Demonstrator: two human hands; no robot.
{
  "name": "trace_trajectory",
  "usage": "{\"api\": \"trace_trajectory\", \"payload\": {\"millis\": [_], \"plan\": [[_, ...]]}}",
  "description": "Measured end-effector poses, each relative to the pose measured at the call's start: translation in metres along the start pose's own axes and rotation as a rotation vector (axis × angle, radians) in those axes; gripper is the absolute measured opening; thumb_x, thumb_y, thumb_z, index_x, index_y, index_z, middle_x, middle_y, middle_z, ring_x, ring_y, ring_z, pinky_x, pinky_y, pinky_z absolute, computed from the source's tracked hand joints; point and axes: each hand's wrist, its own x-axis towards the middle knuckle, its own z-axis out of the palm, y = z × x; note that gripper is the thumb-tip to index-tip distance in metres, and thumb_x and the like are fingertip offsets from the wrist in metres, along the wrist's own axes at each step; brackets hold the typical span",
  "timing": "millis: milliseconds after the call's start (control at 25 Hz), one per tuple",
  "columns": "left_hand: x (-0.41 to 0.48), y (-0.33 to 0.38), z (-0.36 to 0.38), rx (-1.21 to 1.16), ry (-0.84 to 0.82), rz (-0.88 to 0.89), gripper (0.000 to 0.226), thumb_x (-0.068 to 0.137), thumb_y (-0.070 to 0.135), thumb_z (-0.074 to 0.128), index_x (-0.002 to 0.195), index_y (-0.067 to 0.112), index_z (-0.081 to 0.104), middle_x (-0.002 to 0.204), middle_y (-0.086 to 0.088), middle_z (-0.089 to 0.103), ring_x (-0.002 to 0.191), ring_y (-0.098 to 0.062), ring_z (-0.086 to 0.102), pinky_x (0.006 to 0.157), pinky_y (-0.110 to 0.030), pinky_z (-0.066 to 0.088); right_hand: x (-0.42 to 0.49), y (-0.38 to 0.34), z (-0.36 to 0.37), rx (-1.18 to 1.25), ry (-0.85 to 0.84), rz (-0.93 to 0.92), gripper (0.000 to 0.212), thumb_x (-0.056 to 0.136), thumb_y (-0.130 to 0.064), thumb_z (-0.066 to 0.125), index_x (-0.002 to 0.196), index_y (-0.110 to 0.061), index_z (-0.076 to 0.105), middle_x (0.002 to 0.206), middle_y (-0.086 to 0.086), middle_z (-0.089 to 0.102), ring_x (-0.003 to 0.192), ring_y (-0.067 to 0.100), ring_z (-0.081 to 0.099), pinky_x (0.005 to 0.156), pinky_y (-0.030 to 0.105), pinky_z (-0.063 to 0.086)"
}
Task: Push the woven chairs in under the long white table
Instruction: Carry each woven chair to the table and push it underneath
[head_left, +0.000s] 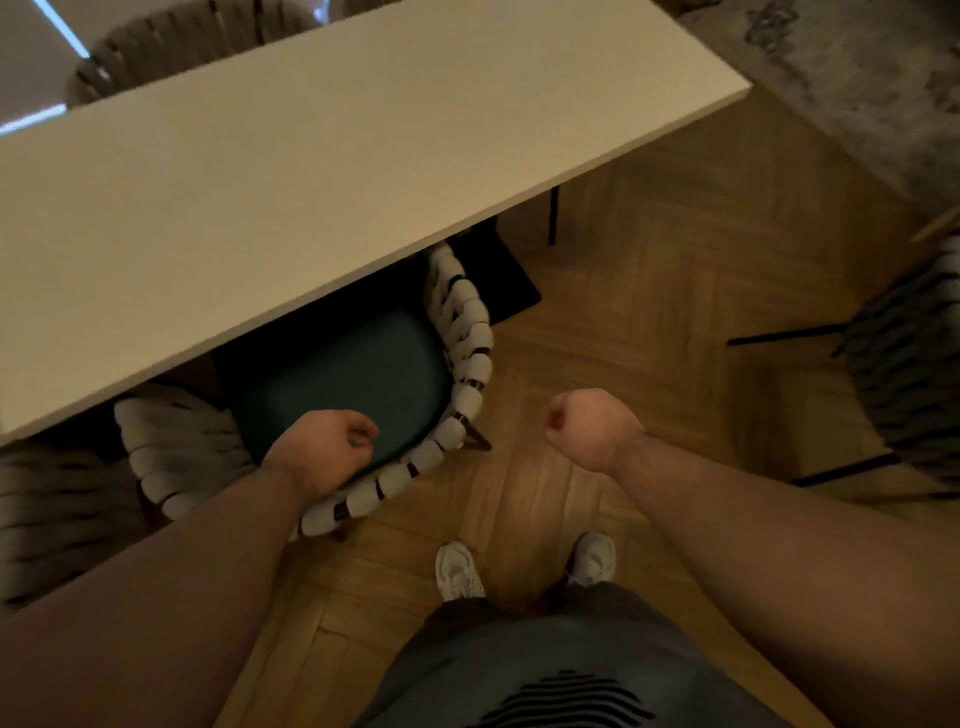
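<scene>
The white woven chair (467, 338) sits with its seat mostly under the long white bench (311, 156), so it looks nearly home. The left hand (322, 447) is clenched empty over its back rim, perhaps brushing it. The right hand (592, 426) is a bare fist, likely free for the dark woven chair (909, 374), which stands well apart.

One wide-angle camera, worn on the person's head, looks forward and steeply down from standing height. Nearest, at the bottom edge, come the person's own torso (561, 670) and shoes (460, 570); both forearms (182, 571) reach in from the lower corners. The long white table (260, 171) slants across the far left, and the wooden floor (675, 291) fills the right. The picture's edges are soft and bent.
</scene>
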Motion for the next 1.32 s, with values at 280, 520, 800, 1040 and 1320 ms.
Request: {"api": "trace_trajectory", "payload": {"millis": [280, 520, 800, 1040, 1320], "plan": [[0.025, 0.143, 0.002, 0.179, 0.03, 0.18, 0.025, 0.098, 0.029, 0.06, 0.118, 0.04, 0.071, 0.111, 0.012, 0.072, 0.1, -0.01, 0.068, 0.092, -0.033, 0.057, -0.065, 0.144, -0.037, 0.19, 0.191, 0.286, 0.022, 0.098, -0.036, 0.063, 0.107, -0.025, 0.079, 0.107, -0.001, 0.077, 0.104, 0.022, 0.069, 0.087, 0.033, 0.057], [0.053, 0.305, 0.056, 0.313, -0.046, 0.324, 0.026, 0.099, 0.035, 0.063, 0.123, 0.044, 0.066, 0.111, 0.018, 0.068, 0.098, -0.003, 0.067, 0.086, -0.026, 0.058, -0.117, 0.294, -0.068, 0.287, 0.235, 0.475, 0.019, 0.099, -0.036, 0.063, 0.102, -0.026, 0.078, 0.1, -0.002, 0.075, 0.1, 0.023, 0.069, 0.083, 0.036, 0.058], [0.079, 0.474, 0.106, 0.42, -0.085, 0.475, 0.036, 0.097, 0.031, 0.062, 0.132, 0.036, 0.069, 0.118, 0.012, 0.071, 0.106, -0.008, 0.066, 0.096, -0.027, 0.055, -0.148, 0.431, -0.105, 0.345, 0.239, 0.59, 0.01, 0.1, -0.033, 0.062, 0.093, -0.027, 0.066, 0.086, -0.007, 0.064, 0.091, 0.022, 0.064, 0.074, 0.034, 0.051], [0.15, 0.575, 0.109, 0.552, -0.146, 0.621, 0.049, 0.093, 0.029, 0.069, 0.142, 0.029, 0.064, 0.136, 0.008, 0.068, 0.124, -0.012, 0.062, 0.108, -0.03, 0.049, -0.119, 0.486, -0.122, 0.462, 0.253, 0.676, 0.01, 0.098, -0.033, 0.063, 0.097, -0.025, 0.07, 0.09, -0.004, 0.068, 0.09, 0.021, 0.065, 0.074, 0.035, 0.053], [0.241, 0.703, 0.115, 0.774, -0.265, 0.817, 0.066, 0.087, 0.034, 0.075, 0.149, 0.038, 0.053, 0.152, 0.002, 0.052, 0.14, -0.019, 0.048, 0.117, -0.035, 0.04, -0.085, 0.535, -0.145, 0.608, 0.322, 0.884, 0.024, 0.097, -0.032, 0.065, 0.119, -0.025, 0.07, 0.109, -0.002, 0.072, 0.103, 0.021, 0.067, 0.088, 0.039, 0.06]]}}
